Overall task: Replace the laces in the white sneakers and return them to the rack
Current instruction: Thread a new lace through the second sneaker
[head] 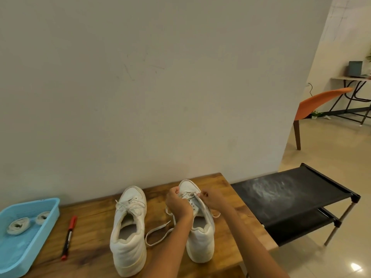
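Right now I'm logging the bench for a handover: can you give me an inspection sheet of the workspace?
Surface: wooden table, against a wall.
Job's things: left sneaker laced; right sneaker partly laced, loose lace trailing on the table; black rack beside the table, shelves bare.
Clutter: red marker; blue tray holding two rolled laces.
Grips: left hand and right hand each pinch lace at the right sneaker's eyelets.
Cables: nothing seen on the table.
Surroundings: orange chair, tiled floor.

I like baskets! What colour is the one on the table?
The basket is light blue, shown in the head view.
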The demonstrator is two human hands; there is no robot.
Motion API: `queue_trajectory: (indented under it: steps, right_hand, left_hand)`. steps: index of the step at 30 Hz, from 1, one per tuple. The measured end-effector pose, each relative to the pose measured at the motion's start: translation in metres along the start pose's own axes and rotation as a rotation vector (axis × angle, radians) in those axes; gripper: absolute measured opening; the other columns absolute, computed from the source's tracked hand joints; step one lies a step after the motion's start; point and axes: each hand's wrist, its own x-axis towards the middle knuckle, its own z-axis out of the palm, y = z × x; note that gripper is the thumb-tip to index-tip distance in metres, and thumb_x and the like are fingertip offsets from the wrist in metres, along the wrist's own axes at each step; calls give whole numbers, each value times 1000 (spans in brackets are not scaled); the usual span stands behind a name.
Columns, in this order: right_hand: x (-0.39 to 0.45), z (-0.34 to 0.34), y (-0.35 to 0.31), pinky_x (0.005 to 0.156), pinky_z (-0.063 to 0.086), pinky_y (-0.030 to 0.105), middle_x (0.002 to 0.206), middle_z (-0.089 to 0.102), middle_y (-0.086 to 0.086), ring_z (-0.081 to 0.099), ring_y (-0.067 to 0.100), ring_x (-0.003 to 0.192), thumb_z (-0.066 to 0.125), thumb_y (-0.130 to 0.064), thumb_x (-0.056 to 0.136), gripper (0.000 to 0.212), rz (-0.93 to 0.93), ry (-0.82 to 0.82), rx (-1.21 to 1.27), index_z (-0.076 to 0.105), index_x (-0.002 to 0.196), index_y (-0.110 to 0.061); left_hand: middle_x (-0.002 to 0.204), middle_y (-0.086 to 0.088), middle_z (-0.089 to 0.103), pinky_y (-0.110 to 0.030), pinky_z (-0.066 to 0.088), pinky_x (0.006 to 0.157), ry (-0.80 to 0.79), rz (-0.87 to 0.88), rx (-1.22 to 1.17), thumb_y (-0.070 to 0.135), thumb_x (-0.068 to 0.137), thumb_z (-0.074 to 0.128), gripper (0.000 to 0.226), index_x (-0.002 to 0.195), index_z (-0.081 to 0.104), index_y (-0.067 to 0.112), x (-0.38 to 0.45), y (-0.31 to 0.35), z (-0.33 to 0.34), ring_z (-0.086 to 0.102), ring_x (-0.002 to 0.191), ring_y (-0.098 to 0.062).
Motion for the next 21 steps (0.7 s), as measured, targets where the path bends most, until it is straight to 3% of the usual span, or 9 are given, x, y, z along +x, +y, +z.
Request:
queue_trajectory:
  steps: [2, 4, 5, 7, 9, 11, 14, 17, 21]
  right_hand:
    - [1, -13, 4, 52, 32, 14, 70, 49, -1, 41, 7, 59, 42, -19, 100, 29, 85, 233, 389, 54, 74, -11]
    - [3, -35, 14, 57, 40, 20, 83, 55, 7, 50, 15, 71, 41, -20, 100, 24, 311, 734, 971, 56, 88, -6]
    - [2, -46, 21, 61, 43, 25, 89, 56, 11, 52, 20, 78, 40, -23, 100, 24, 411, 1013, 1121, 55, 94, -5]
    - [1, -56, 32, 71, 46, 39, 97, 58, 14, 55, 27, 85, 42, -26, 100, 27, 522, 1278, 1053, 54, 105, -2]
    - [0, -52, 24, 75, 47, 40, 99, 55, 9, 56, 25, 88, 49, -22, 96, 27, 430, 1168, 902, 48, 117, -5]
    - [5, -32, 16, 73, 47, 32, 105, 56, 6, 58, 22, 89, 54, -20, 93, 32, 261, 812, 580, 48, 122, -10]
    - [10, 6, 2, 62, 43, 21, 97, 66, 8, 57, 16, 76, 56, -27, 93, 25, 62, 230, 124, 64, 106, -7]
    - [10, 19, -9, 52, 33, 16, 72, 57, 1, 45, 8, 59, 52, -31, 96, 29, 47, 167, 17, 65, 94, -5]
    - [7, 1, 5, 51, 31, 14, 71, 51, 2, 40, 10, 60, 45, -16, 98, 36, 204, 307, -55, 47, 62, -14]
  left_hand:
    - [110, -13, 61, -33, 52, 86, -3, -8, 0, -15, 85, 40, 36, 110, 60, 2, 2, 1, 0, 58, 101, -25]
    - [112, -13, 61, -32, 51, 86, -17, -24, -14, -14, 86, 40, 36, 111, 60, 3, 2, 0, 0, 57, 102, -25]
    - [113, -13, 60, -32, 51, 86, -19, -34, -19, -13, 86, 41, 35, 111, 60, 2, 1, 1, 0, 57, 103, -25]
    - [115, -14, 59, -31, 50, 86, -16, -66, -25, -12, 88, 41, 33, 112, 59, 1, -2, 6, -3, 57, 106, -27]
    - [117, -14, 58, -31, 49, 87, -35, -97, -35, -11, 89, 42, 31, 113, 58, 0, -1, 4, -3, 56, 108, -28]
    - [119, -14, 58, -32, 49, 89, -73, -119, -20, -7, 92, 43, 28, 115, 57, 1, -1, 3, -3, 57, 109, -28]
    - [122, -14, 58, -34, 51, 91, -137, -164, 6, -5, 93, 41, 29, 116, 58, 3, 0, 3, -5, 57, 110, -28]
    - [121, -15, 58, -32, 48, 90, -191, -202, 26, 0, 94, 47, 24, 115, 60, 0, 2, 3, -10, 57, 111, -29]
    - [111, -17, 65, -32, 48, 86, -243, -194, 110, 6, 92, 56, 17, 103, 64, -3, 5, 0, -15, 60, 103, -30]
